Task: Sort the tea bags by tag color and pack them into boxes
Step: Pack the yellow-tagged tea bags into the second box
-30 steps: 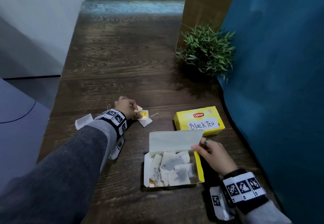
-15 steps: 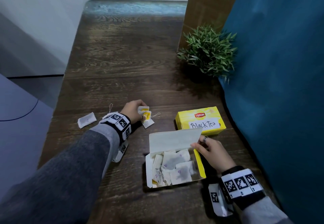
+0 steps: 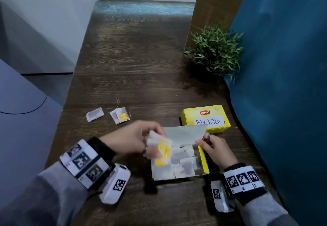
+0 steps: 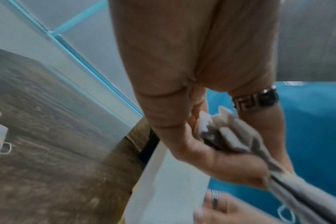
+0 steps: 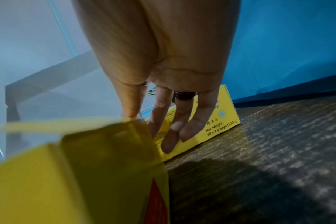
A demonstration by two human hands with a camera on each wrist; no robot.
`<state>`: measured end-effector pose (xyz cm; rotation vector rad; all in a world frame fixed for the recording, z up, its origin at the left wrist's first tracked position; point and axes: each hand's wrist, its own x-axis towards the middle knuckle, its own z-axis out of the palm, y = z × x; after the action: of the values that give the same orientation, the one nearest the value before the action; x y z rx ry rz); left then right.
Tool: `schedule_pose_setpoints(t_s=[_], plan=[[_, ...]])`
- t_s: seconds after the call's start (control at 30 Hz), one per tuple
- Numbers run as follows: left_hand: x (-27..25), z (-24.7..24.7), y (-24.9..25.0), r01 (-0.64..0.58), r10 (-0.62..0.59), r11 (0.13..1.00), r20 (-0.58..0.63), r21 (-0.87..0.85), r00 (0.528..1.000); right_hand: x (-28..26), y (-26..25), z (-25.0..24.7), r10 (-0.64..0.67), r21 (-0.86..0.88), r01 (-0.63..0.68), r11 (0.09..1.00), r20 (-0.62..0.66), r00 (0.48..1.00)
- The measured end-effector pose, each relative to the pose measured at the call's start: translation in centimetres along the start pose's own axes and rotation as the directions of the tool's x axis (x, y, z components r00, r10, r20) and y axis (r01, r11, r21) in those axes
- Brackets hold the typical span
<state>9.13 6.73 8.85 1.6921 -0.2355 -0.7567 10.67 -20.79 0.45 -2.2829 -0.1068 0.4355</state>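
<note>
My left hand (image 3: pixel 153 145) grips a small bunch of tea bags with yellow tags (image 3: pixel 161 152) over the left side of the open yellow box (image 3: pixel 203 160). Several white tea bags (image 3: pixel 184 165) lie inside that box. My right hand (image 3: pixel 200 140) pinches the corner of the raised lid flap (image 3: pixel 184 133) and holds it up. In the left wrist view the fingers (image 4: pixel 201 154) curl round the bunched bags (image 4: pixel 230 136). In the right wrist view thumb and forefinger pinch the lid's edge (image 5: pixel 133 119).
A shut Lipton box marked "Black Tea" (image 3: pixel 205 117) stands behind the open one. Two loose tea bags lie on the dark wooden table (image 3: pixel 132 57), one plain (image 3: pixel 95 114) and one yellow-tagged (image 3: pixel 121 115). A potted plant (image 3: pixel 215 52) and a blue wall (image 3: pixel 283 84) are at the right.
My left hand lifted yellow-tagged tea bags off the table and carried them right and nearer, to above the open box. The right hand still holds the lid up.
</note>
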Motion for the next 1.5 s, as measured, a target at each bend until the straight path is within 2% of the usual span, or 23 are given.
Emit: schedule_pose_setpoints(t_s=[0.07, 0.1, 0.17, 0.23, 0.3, 0.5, 0.57, 0.63, 0.7, 0.77, 0.87, 0.97, 1.03, 1.1, 1.17, 1.2, 1.27, 1.3, 1.33, 1.4, 1.43, 1.47, 1.5], plan=[[0.5, 1.7, -1.1, 0.022, -0.032, 0.992, 0.08, 0.123, 0.996, -0.1, -0.2, 0.1, -0.006, -0.005, 0.006, 1.0, -0.001, 1.0], [1.0, 2.5, -2.1, 0.016, -0.029, 0.984, 0.067, 0.178, 0.997, -0.2, -0.2, 0.1, -0.009, -0.01, 0.009, 1.0, -0.003, 1.0], [2.3, 4.0, -3.8, 0.05, -0.032, 0.959, -0.067, 0.277, 0.997, -0.4, -0.4, 0.3, -0.006, -0.009, 0.006, 1.0, -0.014, 1.0], [3.2, 5.3, -5.0, 0.104, -0.033, 0.947, -0.228, 0.303, 0.973, -0.5, -0.4, 0.5, -0.005, -0.008, 0.005, 1.0, -0.033, 0.999], [3.7, 6.0, -5.6, 0.112, 0.002, 0.936, -0.324, 0.334, 0.946, -0.6, -0.3, 0.6, 0.003, -0.006, -0.003, 1.0, -0.042, 0.999], [3.6, 6.0, -6.7, 0.188, -0.065, 0.876, -0.279, 0.443, 0.958, -0.6, -0.4, 0.9, 0.023, 0.0, -0.023, 1.0, -0.023, 0.999], [3.5, 5.8, -6.6, 0.155, -0.016, 0.894, -0.316, 0.421, 0.949, -0.5, -0.7, 0.9, 0.03, 0.003, -0.03, 1.0, -0.02, 0.999], [3.3, 5.7, -6.3, 0.09, 0.098, 0.857, -0.331, 0.507, 0.938, -0.4, -0.8, 1.0, 0.031, -0.009, -0.031, 0.999, -0.025, 0.999], [3.0, 5.6, -6.1, 0.06, 0.199, 0.724, -0.29, 0.687, 0.936, -0.2, -0.7, 1.0, 0.023, -0.025, -0.024, 0.999, -0.03, 0.999], [2.7, 5.5, -5.7, 0.063, 0.158, 0.596, -0.194, 0.8, 0.968, -0.1, -0.7, 1.0, 0.022, -0.038, -0.023, 0.999, -0.034, 0.999], [2.8, 5.8, -6.0, 0.057, 0.032, 0.529, -0.087, 0.847, 0.996, 0.1, -0.8, 1.0, 0.027, -0.043, -0.028, 0.999, -0.041, 0.999], [3.1, 6.4, -6.7, 0.028, 0.053, 0.428, -0.057, 0.903, 0.997, 0.1, -0.9, 1.1, 0.025, -0.035, -0.026, 0.999, -0.037, 0.999], [3.2, 6.6, -6.6, 0.005, 0.076, 0.419, -0.041, 0.908, 0.996, 0.1, -0.9, 1.1, 0.029, -0.029, -0.031, 0.999, -0.038, 0.999], [3.2, 6.5, -6.3, -0.033, 0.116, 0.509, -0.03, 0.86, 0.993, 0.1, -0.9, 1.1, 0.033, -0.028, -0.034, 0.999, -0.032, 0.999], [3.4, 6.2, -5.8, -0.117, 0.249, 0.618, -0.053, 0.777, 0.967, 0.1, -0.9, 1.2, 0.035, -0.026, -0.035, 0.999, -0.028, 0.999], [3.5, 6.0, -5.6, -0.177, 0.337, 0.628, -0.06, 0.758, 0.94, 0.1, -0.8, 1.2, 0.031, -0.023, -0.032, 0.999, -0.029, 0.999], [3.6, 6.0, -5.5, -0.272, 0.449, 0.537, 0.003, 0.798, 0.894, 0.1, -0.8, 1.3, 0.023, -0.023, -0.024, 0.999, -0.033, 0.999], [3.9, 6.1, -5.9, -0.302, 0.497, 0.45, 0.045, 0.84, 0.867, 0.1, -0.8, 1.2, 0.026, -0.026, -0.026, 0.999, -0.033, 0.999], [4.1, 6.3, -6.2, -0.31, 0.499, 0.372, 0.094, 0.875, 0.862, 0.1, -0.8, 1.3, 0.032, -0.026, -0.033, 0.999, -0.031, 0.999], [4.2, 6.7, -6.4, -0.287, 0.411, 0.234, 0.174, 0.929, 0.895, 0.2, -0.8, 1.3, 0.042, -0.022, -0.042, 0.999, -0.028, 0.999], [4.0, 6.7, -6.3, -0.274, 0.325, 0.221, 0.195, 0.936, 0.926, 0.2, -0.8, 1.3, 0.04, -0.02, -0.041, 0.999, -0.028, 0.999], [3.9, 6.6, -6.3, -0.258, 0.241, 0.284, 0.192, 0.924, 0.951, 0.2, -0.8, 1.3, 0.034, -0.022, -0.035, 0.999, -0.028, 0.999], [3.8, 6.2, -6.5, -0.255, 0.22, 0.368, 0.183, 0.894, 0.958, 0.2, -0.8, 1.3, 0.032, -0.025, -0.033, 0.999, -0.028, 0.999]])
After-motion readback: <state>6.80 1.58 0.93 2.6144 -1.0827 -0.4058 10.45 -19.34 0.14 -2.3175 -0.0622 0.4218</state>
